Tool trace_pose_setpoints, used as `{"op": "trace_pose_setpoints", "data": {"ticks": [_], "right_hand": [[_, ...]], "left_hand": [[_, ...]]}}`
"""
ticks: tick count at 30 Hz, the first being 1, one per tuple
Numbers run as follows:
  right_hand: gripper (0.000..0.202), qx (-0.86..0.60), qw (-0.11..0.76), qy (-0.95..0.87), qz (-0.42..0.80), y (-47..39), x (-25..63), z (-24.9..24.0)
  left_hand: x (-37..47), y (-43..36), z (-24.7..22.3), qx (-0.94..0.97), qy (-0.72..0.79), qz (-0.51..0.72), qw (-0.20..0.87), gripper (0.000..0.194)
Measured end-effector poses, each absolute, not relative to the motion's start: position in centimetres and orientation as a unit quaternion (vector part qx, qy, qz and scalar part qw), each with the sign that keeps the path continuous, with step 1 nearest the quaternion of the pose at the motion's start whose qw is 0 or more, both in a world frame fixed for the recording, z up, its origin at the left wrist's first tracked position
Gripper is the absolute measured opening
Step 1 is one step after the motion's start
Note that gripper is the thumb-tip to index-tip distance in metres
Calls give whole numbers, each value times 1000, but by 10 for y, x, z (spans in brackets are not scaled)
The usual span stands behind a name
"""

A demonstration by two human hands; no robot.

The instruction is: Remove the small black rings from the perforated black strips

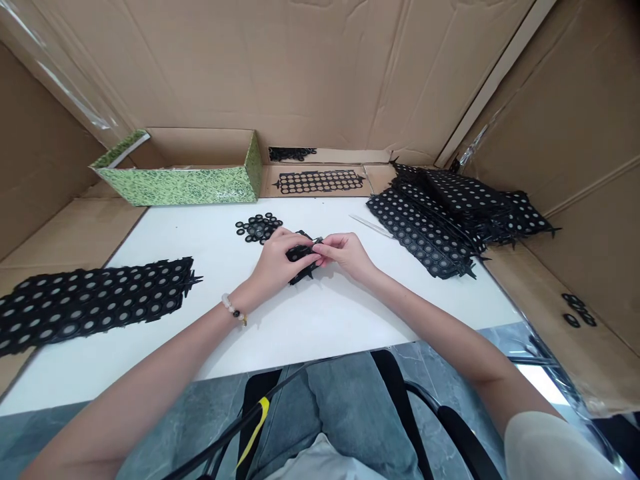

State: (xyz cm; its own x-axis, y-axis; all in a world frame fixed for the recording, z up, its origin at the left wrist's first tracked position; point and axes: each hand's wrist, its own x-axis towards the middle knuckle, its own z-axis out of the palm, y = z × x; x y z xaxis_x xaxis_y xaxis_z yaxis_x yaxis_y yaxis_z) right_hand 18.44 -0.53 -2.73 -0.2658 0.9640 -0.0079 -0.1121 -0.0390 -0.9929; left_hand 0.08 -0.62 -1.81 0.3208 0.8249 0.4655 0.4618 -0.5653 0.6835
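Over the middle of the white table, my left hand (280,261) is closed around a small piece of black perforated sheet (303,272), the same stuff as the larger sheets with round spots. My right hand (347,255) meets it from the right, thumb and forefinger pinched together at the piece's upper right edge. What exactly lies between those right fingertips is too small to make out. Just beyond my left hand is a loose pile of black rings (258,230). A white, thin tweezer-like tool (371,225) lies beyond my right hand.
A long spotted black sheet (100,303) lies at the left. Stacked black sheets (435,213) fill the back right. A green patterned box (190,185) stands at the back left. Behind lies a black mesh of empty holes (320,181). Several black rings (579,309) rest on cardboard at right.
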Motion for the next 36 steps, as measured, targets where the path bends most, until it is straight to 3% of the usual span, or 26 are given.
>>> {"op": "trace_pose_setpoints", "data": {"ticks": [5, 10, 13, 16, 20, 26, 36], "right_hand": [[49, -369, 456, -539, 605, -5, 182, -31], [51, -365, 455, -541, 606, -4, 181, -37], [50, -374, 452, -535, 607, -2, 185, -35], [50, -389, 443, -512, 625, 0, 187, -32], [47, -380, 444, -492, 645, 0, 185, -32], [40, -343, 468, -511, 634, 0, 185, -40], [37, -347, 470, -519, 624, 1, 185, -32]], "left_hand": [[4, -2, -22, 679, 455, 450, 359, 24], [-14, 25, -29, 537, 511, 536, 404, 24], [-44, 51, -33, 505, 574, 583, 275, 24], [-63, 61, -33, 604, 626, 485, 86, 18], [-44, 38, -24, 724, 566, 394, 22, 27], [-10, 2, -12, 856, 379, 339, 92, 24], [-13, 18, -16, 759, 414, 388, 320, 26]]}}
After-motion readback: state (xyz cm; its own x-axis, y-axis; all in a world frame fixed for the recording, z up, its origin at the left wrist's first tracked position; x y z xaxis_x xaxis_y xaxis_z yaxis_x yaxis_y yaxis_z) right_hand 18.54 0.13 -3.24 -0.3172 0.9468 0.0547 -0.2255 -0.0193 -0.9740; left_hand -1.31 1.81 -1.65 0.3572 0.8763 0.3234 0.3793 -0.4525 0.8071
